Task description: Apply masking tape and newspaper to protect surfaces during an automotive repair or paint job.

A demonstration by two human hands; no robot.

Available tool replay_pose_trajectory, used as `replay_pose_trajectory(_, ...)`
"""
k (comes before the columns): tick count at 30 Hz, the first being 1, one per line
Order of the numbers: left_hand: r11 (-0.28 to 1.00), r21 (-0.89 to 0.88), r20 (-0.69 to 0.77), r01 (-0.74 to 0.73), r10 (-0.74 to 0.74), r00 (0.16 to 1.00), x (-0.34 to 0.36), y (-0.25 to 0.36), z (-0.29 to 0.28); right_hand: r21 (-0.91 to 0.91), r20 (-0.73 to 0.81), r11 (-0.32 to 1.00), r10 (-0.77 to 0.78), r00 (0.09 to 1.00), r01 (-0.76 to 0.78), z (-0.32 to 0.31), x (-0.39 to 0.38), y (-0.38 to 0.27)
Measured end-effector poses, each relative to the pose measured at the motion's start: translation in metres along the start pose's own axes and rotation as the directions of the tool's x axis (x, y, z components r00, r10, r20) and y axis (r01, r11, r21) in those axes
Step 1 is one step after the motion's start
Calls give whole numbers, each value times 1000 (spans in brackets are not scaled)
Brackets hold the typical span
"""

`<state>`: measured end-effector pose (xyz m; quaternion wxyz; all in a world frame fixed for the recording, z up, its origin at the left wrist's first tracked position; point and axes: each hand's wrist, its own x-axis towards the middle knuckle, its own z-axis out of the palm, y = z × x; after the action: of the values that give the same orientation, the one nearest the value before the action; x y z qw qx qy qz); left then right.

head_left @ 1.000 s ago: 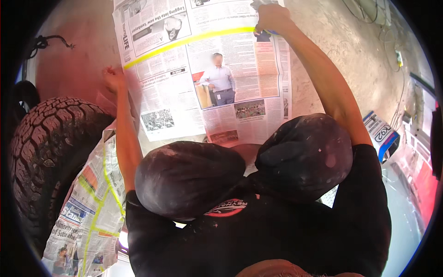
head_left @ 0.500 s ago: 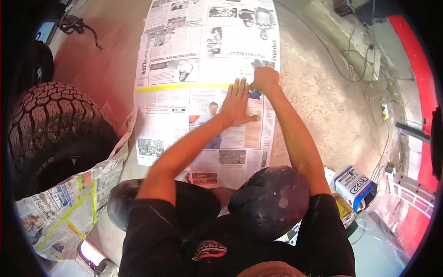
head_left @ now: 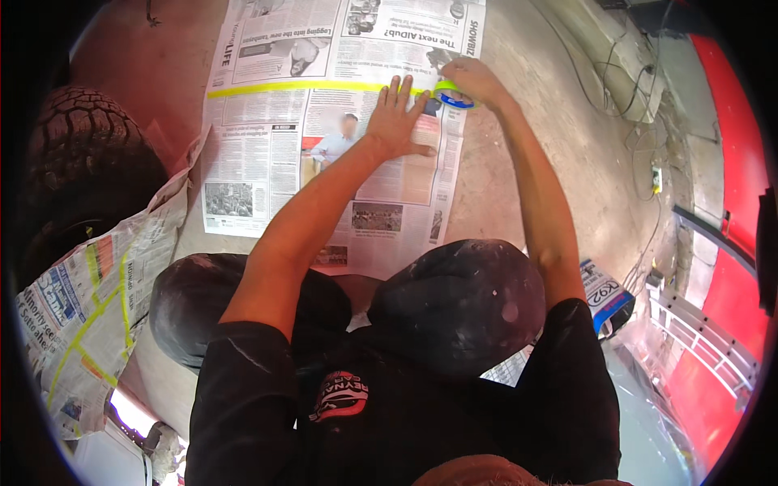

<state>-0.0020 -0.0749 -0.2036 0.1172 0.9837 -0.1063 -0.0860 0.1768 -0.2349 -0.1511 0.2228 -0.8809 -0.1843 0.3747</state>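
Observation:
Sheets of newspaper (head_left: 251, 150) lie flat on the floor in front of my knees. A strip of yellow masking tape (head_left: 308, 87) runs across them from the left edge to my hands. My left hand (head_left: 397, 125) presses flat on the paper with its fingers spread, their tips at the strip. Just to its right, near the paper's right edge, my right hand (head_left: 476, 79) grips a tape roll (head_left: 455, 99), yellow-green outside with a blue core. The roll is at the strip's right end; part of it is hidden under my fingers.
A large tire (head_left: 85, 154) stands at the left. Newspaper sheeting with yellow tape (head_left: 105, 300) hangs below it. On the right are a blue-and-white can (head_left: 606, 296), a metal ladder (head_left: 705, 344), loose cables (head_left: 604, 77) and a red wall panel (head_left: 733, 138).
My right hand has turned and lifted slightly, so the tape roll now shows beneath it. My left hand stays spread at the strip. The whole view has shifted, with the paper sitting higher and further left.

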Motion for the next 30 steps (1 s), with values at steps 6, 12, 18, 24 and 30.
replay_pose_trajectory(6,998,53,78,41,-45,996,5,3,-6,-195,22,981,27,999,-22,-38,-42,38)
replay_pose_trajectory(12,997,42,134,64,-69,989,8,6,-7,-479,-90,867,103,991,-134,-15,-31,32)
replay_pose_trajectory(18,997,-7,-57,-76,75,996,23,11,-1,-539,-109,814,191,976,-219,-1,-26,25)
replay_pose_trajectory(24,992,-120,1,40,-41,999,41,48,-6,-514,-63,807,302,951,-291,5,-20,21)
replay_pose_trajectory(30,986,118,215,115,-139,967,51,68,-14,-476,-70,813,345,936,-335,3,-22,17)
